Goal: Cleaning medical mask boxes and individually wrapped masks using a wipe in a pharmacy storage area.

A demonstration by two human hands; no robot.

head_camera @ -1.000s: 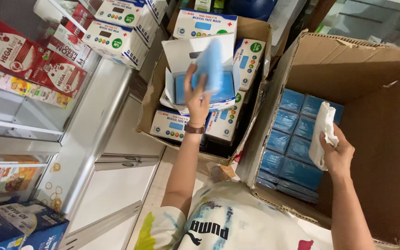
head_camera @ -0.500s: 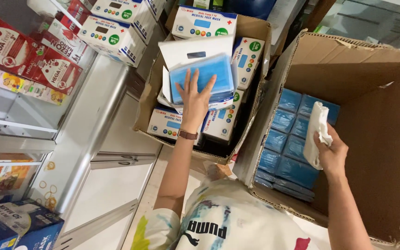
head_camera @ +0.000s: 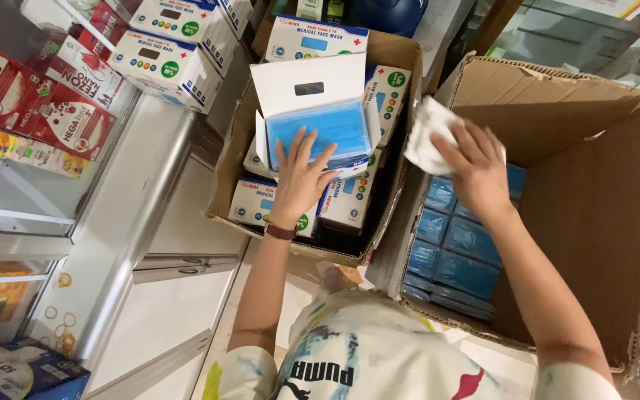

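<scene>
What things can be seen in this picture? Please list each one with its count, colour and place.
open mask box: one, white, blue masks inside, on top of the left carton's boxes
closed mask boxes: several, white and blue, in the left carton
left carton: one, brown, centre
right carton: one, brown, right side
blue packs: many, blue, stacked in the right carton
white packet: one, white, over the right carton
red and white boxes: several, on the shelf at left
white boxes: a few, top left
left hand: flat on the masks in the open box
right hand: grip closed on the white packet
</scene>
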